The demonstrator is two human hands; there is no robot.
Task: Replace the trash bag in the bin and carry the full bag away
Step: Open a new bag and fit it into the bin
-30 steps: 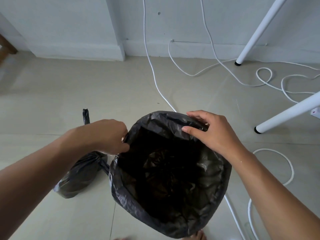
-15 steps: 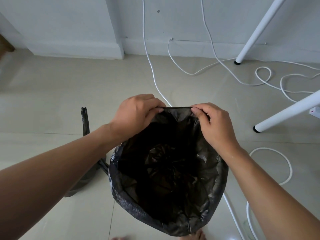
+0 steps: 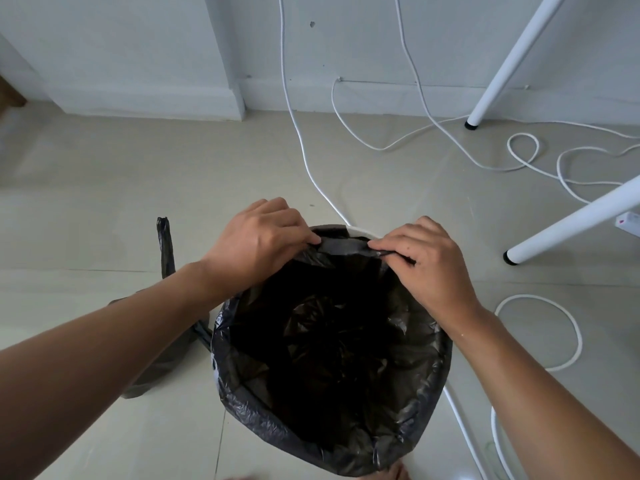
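A black trash bag [image 3: 332, 358] lines the bin on the floor below me, its edge folded over the near rim. A sliver of the bin's white rim [image 3: 360, 231] shows bare at the far side. My left hand [image 3: 259, 240] and my right hand [image 3: 426, 261] both pinch the bag's far edge, a short strip of plastic stretched between them just inside that rim. A second black bag [image 3: 166, 355], tied shut with its knotted top sticking up, lies on the floor left of the bin, mostly hidden behind my left forearm.
White cables [image 3: 304, 150] trail across the tiled floor from the wall and loop at the right [image 3: 540, 330]. Two white table legs [image 3: 498, 74] [image 3: 571, 223] stand at the right. A white power strip [image 3: 628, 223] lies at the right edge. The wall and skirting run along the back.
My left hand moved from the bag's left edge to its far edge, next to my right hand. Both hands then drew the edge toward the far rim, where white now shows.
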